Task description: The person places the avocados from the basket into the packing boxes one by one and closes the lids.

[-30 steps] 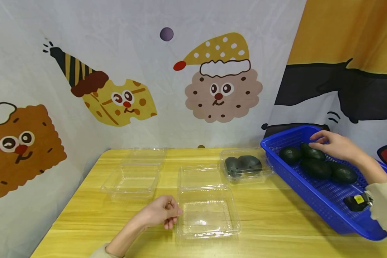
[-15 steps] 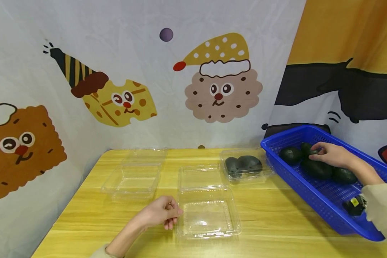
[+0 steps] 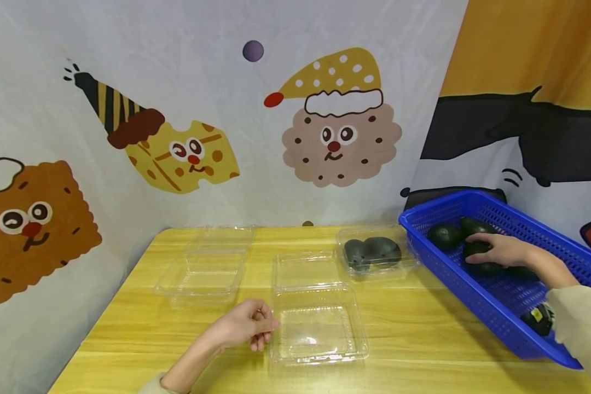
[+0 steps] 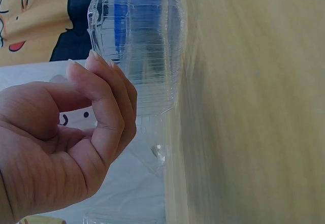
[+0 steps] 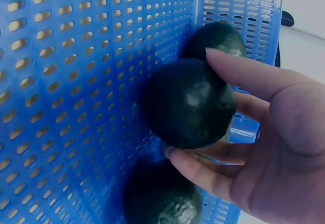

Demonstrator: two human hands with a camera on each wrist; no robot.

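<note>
My right hand [image 5: 284, 127] reaches into the blue basket [image 3: 473, 306] and grips a dark green avocado [image 5: 185, 104], thumb on one side and fingers on the other. Other avocados lie around it, one [image 3: 445, 237] by the basket's left wall and another [image 3: 477, 225] behind. My left hand [image 3: 246, 324] hovers at the left rim of an open-lidded clear plastic clamshell box [image 3: 317, 328], fingers loosely curled and thumb tip right at the rim. In the left wrist view, the curled fingers overlap the box's side and hide the thumb tip.
Behind, beside the basket, a clear clamshell box [image 3: 345, 235] holds dark avocados [image 3: 381, 250]. Another open clamshell box [image 3: 202, 273] stands at the left on the wooden table [image 3: 404, 328]. A printed cloth backdrop [image 3: 256, 202] rises behind the table's far edge.
My right hand has lowered into the basket, moved over the avocados toward the near side and closed around one. The left hand and the boxes have stayed in place.
</note>
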